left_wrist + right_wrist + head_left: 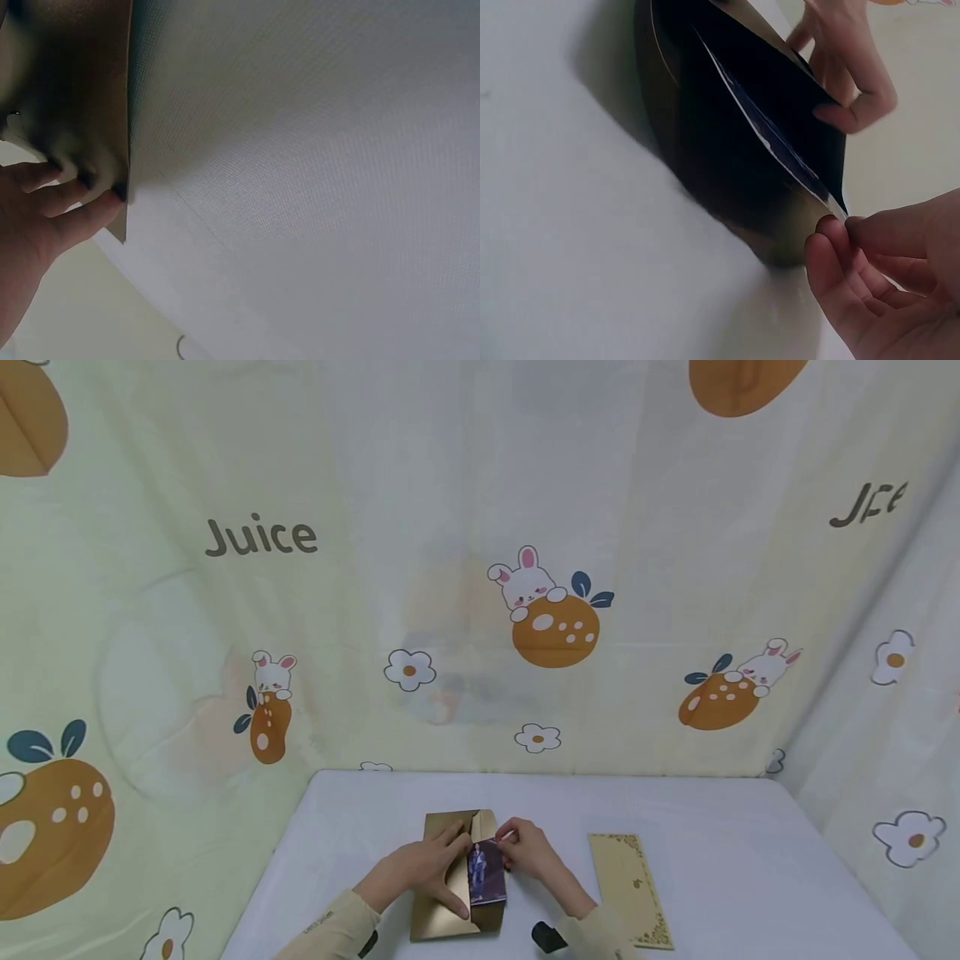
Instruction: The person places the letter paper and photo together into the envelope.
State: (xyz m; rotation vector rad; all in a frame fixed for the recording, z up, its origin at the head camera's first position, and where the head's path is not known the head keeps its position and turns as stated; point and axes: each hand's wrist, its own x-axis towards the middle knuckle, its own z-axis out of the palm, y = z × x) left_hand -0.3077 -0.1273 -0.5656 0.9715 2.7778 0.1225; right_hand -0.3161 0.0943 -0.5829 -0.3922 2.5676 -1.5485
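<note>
In the head view a gold paper folder (442, 927) lies on the table, its sides standing apart round a dark inside. A purple-blue photo (491, 881) with a standing figure on it sits within the opening; in the right wrist view its thin white edge (739, 97) runs across the dark interior. My left hand (431, 868) rests on the folder's left panel with fingers and thumb spread. The left wrist view has its fingers (86, 217) laid along the gold surface. At the photo's upper right corner, my right hand (528, 847) pinches the edge between thumb and fingertips.
A pale gold card (630, 885) with ornate corners lies to the right, partly behind the right sleeve (600, 935). White cloth covers the table (720, 860). A printed curtain (450, 610) hangs behind the table's far edge.
</note>
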